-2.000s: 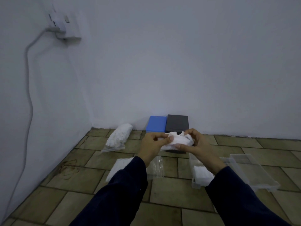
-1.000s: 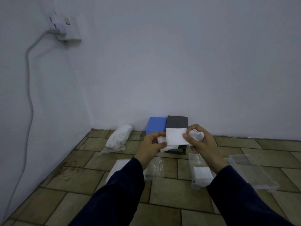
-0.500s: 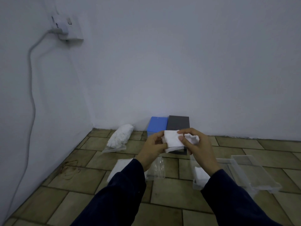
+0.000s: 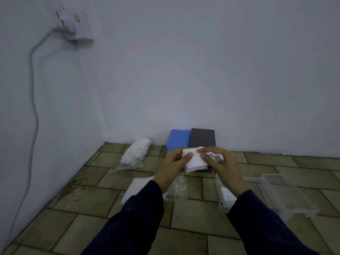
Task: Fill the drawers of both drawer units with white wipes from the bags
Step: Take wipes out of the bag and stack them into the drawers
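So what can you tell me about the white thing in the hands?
The white wipe is a soft, cloth-like folded square, held up in the air in front of the blue and dark grey drawer units. The left hand pinches its left edge with the thumb on top. The right hand pinches its right side, where more white wipe material bunches up crumpled.

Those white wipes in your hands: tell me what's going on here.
A person in dark sleeves holds a folded white wipe up in front of them, left hand and right hand each pinching a side. Below, on the tiled floor, two clear drawers lie pulled out; the nearer one has a wipe in it. A blue drawer unit and a dark drawer unit stand against the wall, with a full bag of wipes to their left.
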